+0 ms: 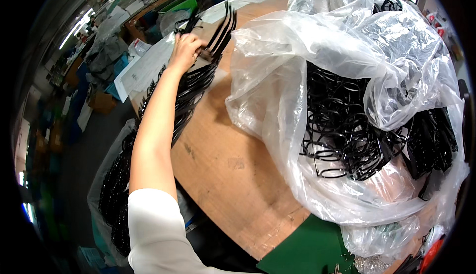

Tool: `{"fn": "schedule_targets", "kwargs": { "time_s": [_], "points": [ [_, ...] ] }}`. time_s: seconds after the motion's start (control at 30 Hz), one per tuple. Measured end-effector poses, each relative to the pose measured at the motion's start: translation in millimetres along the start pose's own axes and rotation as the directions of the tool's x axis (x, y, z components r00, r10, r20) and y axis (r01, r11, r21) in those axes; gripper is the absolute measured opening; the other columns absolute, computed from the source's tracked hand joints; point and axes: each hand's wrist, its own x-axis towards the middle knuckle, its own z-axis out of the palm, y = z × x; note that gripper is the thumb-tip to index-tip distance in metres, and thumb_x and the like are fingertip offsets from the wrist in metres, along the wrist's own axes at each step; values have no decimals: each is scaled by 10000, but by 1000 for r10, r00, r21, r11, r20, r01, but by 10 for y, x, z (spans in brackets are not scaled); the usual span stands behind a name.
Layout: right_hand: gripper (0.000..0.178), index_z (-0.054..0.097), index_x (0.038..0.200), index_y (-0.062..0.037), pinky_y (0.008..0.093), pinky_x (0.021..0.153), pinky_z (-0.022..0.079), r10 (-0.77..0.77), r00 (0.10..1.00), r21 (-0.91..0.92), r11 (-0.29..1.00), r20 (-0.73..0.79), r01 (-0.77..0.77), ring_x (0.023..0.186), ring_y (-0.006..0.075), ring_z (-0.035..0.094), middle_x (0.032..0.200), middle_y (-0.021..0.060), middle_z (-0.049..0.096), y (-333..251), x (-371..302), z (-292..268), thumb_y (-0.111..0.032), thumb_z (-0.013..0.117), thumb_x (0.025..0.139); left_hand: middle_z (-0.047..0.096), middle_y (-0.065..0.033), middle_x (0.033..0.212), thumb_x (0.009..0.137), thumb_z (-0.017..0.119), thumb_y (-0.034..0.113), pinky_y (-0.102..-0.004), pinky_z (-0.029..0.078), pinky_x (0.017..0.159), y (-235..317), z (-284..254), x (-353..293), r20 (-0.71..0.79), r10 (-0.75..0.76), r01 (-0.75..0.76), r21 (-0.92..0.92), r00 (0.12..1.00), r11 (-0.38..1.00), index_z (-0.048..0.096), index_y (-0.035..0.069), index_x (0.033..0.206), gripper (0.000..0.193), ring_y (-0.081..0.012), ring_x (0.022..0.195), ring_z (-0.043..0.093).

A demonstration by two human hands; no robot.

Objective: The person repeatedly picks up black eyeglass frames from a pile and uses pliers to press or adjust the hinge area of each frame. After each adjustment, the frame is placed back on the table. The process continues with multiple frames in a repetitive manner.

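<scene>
My left hand (187, 51) reaches to the far left of the table. Its fingers are closed on a few black eyeglass frames, whose long thin temples (225, 32) stick up to the right of the hand. Below the hand, a row of black eyeglass frames (193, 88) lies packed along the table's left edge, partly hidden by my forearm. A large clear plastic bag (270, 75) on the right gapes wide, with a heap of black eyeglass frames (337, 120) inside. My right hand is out of view.
The brown tabletop (238, 175) lies between the row and the bag. A green mat (310, 246) covers the near edge. Another bag of black pieces (114, 199) is low at the left, beside the table. A green crate (178, 4) stands beyond the far edge.
</scene>
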Motion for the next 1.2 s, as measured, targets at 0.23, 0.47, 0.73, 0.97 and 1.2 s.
{"fn": "schedule_targets", "kwargs": {
  "time_s": [0.23, 0.47, 0.73, 0.97, 1.2],
  "points": [
    [172, 500, 844, 4, 280, 605, 405, 31, 999, 45, 999, -14, -31, 664, 141, 487, 763, 98, 533, -22, 50, -9, -157, 548, 810, 533, -83, 1161, 701, 563, 29, -564, 243, 961, -139, -4, 83, 710, -367, 187, 322, 600, 928, 654, 148, 898, 248, -237, 1183, 394],
    [160, 490, 873, 0, 267, 633, 411, -39, 997, 152, 987, -59, 48, 705, 128, 496, 822, 91, 538, 105, -2, -68, -141, 534, 811, 418, -134, 1238, 704, 564, 53, -607, 213, 951, 1258, -901, -1354, 226, -151, 135, 85, 962, 987, 517, 60, 1081, 380, -327, 1236, 276],
    [156, 479, 907, -6, 253, 665, 418, -155, 973, 615, 755, -173, 229, 752, 112, 506, 890, 84, 543, 791, -279, -261, -123, 518, 812, 347, -104, 1334, 774, 434, 11, -522, 220, 1000, 887, -1057, -2340, 312, -353, 290, 231, 882, 929, 522, 3, 1091, 329, -259, 1289, 216],
    [290, 435, 1095, 19, 316, 966, 287, -313, 927, 427, 881, 208, 202, 1126, 180, 398, 1149, 109, 466, 898, -646, -686, -18, 471, 810, 437, -171, 1237, 735, 549, 31, -456, 316, 960, 1579, -1165, -2092, 112, -376, 367, 95, 920, 925, 527, 17, 1063, 330, -321, 1202, 347],
    [114, 489, 899, 14, 221, 685, 397, -385, 920, 363, 850, -69, 383, 735, 81, 467, 835, 29, 539, 1027, -481, -400, -83, 508, 843, 581, -139, 984, 730, 592, 55, -364, 421, 801, 3712, -1621, -920, -72, 80, -108, -628, 994, 771, 562, 47, 1000, 271, -297, 926, 540]
  ]
}}
